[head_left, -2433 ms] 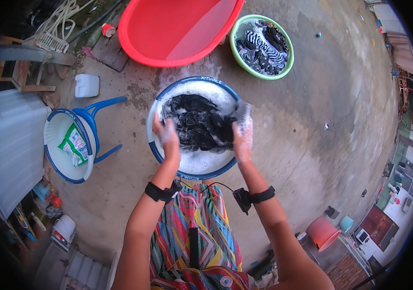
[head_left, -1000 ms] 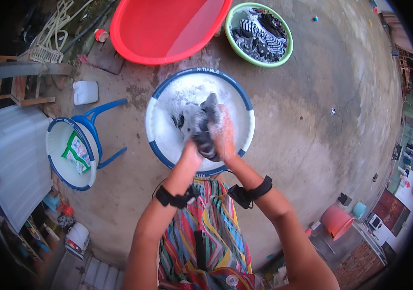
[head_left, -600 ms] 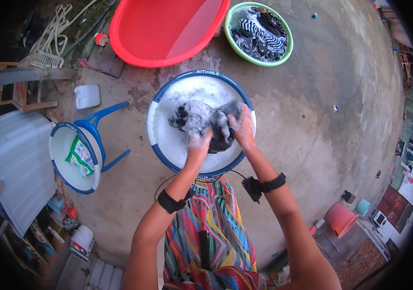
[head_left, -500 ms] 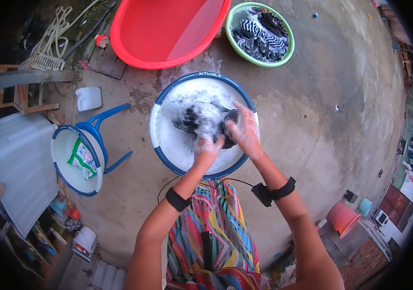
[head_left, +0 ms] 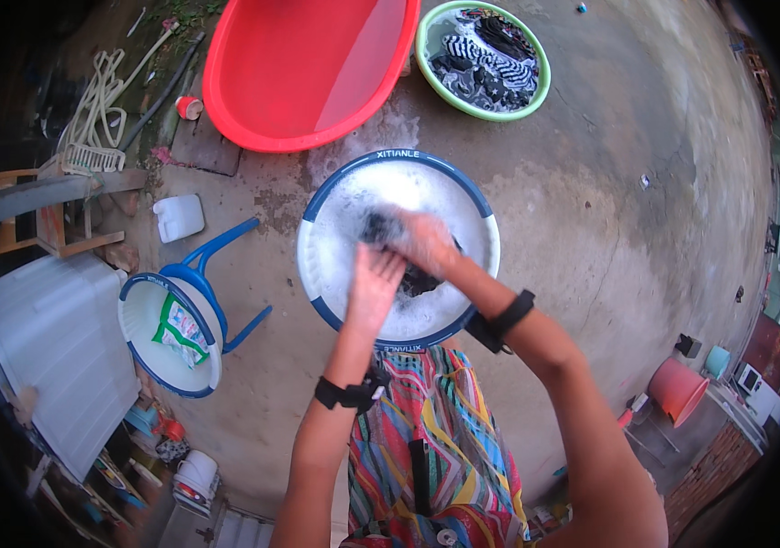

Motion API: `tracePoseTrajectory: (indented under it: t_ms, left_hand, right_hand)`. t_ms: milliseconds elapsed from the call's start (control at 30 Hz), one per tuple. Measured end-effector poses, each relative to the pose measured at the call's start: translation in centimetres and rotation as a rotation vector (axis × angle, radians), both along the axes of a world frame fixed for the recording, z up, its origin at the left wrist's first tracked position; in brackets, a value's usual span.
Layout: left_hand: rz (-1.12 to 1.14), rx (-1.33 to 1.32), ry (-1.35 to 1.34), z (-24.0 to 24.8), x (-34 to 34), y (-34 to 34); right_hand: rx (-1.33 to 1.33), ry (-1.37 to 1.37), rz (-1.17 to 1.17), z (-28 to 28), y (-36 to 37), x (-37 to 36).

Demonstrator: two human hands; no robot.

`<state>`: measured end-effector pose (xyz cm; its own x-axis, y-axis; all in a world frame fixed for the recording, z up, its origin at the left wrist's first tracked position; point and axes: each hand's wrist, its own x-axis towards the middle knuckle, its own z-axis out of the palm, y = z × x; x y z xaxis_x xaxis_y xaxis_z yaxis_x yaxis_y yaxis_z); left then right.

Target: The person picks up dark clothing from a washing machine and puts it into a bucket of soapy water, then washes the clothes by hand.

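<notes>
A white basin with a blue-and-white rim (head_left: 310, 208) stands on the ground in front of me, full of suds. In it is a wet dark cloth (head_left: 421, 280), partly under foam and partly between my hands. My right hand (head_left: 425, 243), smeared by motion, reaches across from the right and is closed on a bunched part of the cloth. Just below it, my left hand (head_left: 376, 281) has its fingers bent against the same cloth, close to the right hand. Their fingertips are partly hidden by cloth and blur.
A big red tub (head_left: 262, 119) with water lies beyond the basin. Beside it a green basin (head_left: 424, 64) holds soapy dark and striped clothes. To the left, a blue stool (head_left: 248, 329) bears a second white basin (head_left: 134, 342) with a green-and-white packet (head_left: 180, 331); a white jug (head_left: 179, 217) stands nearby.
My right hand has moved left over the cloth, and its spread fingers have closed. My left hand has shifted slightly left. The whole view has tilted a little.
</notes>
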<state>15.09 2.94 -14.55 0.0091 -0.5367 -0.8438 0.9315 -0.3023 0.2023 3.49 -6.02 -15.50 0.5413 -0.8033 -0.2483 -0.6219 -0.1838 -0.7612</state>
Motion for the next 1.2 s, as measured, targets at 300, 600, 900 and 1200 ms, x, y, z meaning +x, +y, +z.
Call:
tracePoseTrajectory:
  t_ms: [300, 600, 900, 1200]
  left_hand:
    - [-0.27, -0.416, 0.173, 1.6, 1.9, -2.4]
    - [-0.281, -0.072, -0.26, 3.4, -1.3, 0.2]
    - [-1.333, -0.501, -1.624, -0.8, -4.0, 2.5]
    - [-1.328, -0.149, -1.967, -8.1, -5.2, 1.7]
  right_hand:
    - [-0.099, -0.031, 0.343, 12.2, 3.6, -0.8]
    - [0.157, -0.063, 0.075, 5.6, -1.2, -5.6]
    - [0.277, 0.173, 0.205, 9.3, -0.9, -4.3]
    - [0.016, 0.256, 0.202, 8.0, 0.5, -1.2]
